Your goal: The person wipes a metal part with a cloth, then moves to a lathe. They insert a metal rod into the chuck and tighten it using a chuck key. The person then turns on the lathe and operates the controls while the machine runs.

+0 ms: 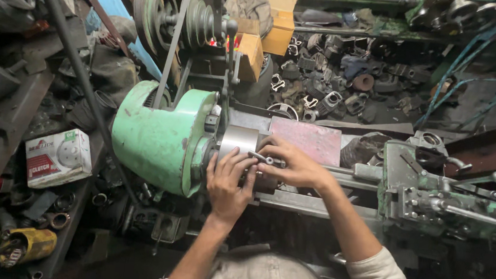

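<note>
A green lathe headstock stands at the middle, with a round steel chuck on its right side. My left hand lies on the chuck's front face, fingers spread over it. My right hand pinches a small metal key or bolt at the chuck's edge, just above my left fingers. What the chuck grips is hidden by my hands.
The green tool carriage with levers sits at the right on the lathe bed. Belt pulleys rise behind the headstock. A white and red cardboard box rests on the left shelf. Scrap metal parts fill the back.
</note>
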